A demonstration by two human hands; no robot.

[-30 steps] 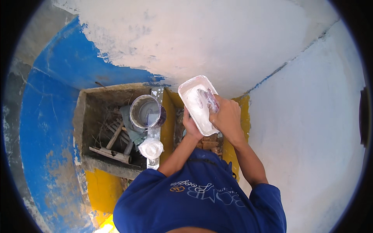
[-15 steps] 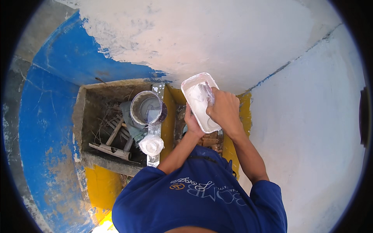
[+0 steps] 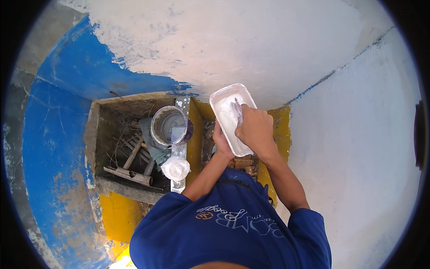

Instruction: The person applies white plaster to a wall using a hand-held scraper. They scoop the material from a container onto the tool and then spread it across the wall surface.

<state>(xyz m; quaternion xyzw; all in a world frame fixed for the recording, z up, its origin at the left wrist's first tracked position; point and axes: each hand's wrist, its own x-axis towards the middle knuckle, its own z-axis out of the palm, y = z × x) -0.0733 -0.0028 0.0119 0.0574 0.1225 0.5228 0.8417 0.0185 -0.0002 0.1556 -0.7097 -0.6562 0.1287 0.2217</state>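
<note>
My left hand is closed on the left side of a white rectangular tray, partly hidden beneath it. The tray is tilted and carries white paste that looks like wall putty. My right hand reaches over the tray's right side, its fingers wrapped round a paste-smeared scraper. The blade sits in the paste; the grip is hidden by my fingers. Both hands are close to the white-coated wall.
A paste-stained bucket and a white-smeared lump stand on a spattered plank. Left of it, a concrete trough holds sticks and a cloth. A blue wall curves at left; a pale wall rises at right.
My right hand has shifted slightly left, and the scraper blade has turned to a more upright slant in the paste. The tray and left hand have barely moved.
</note>
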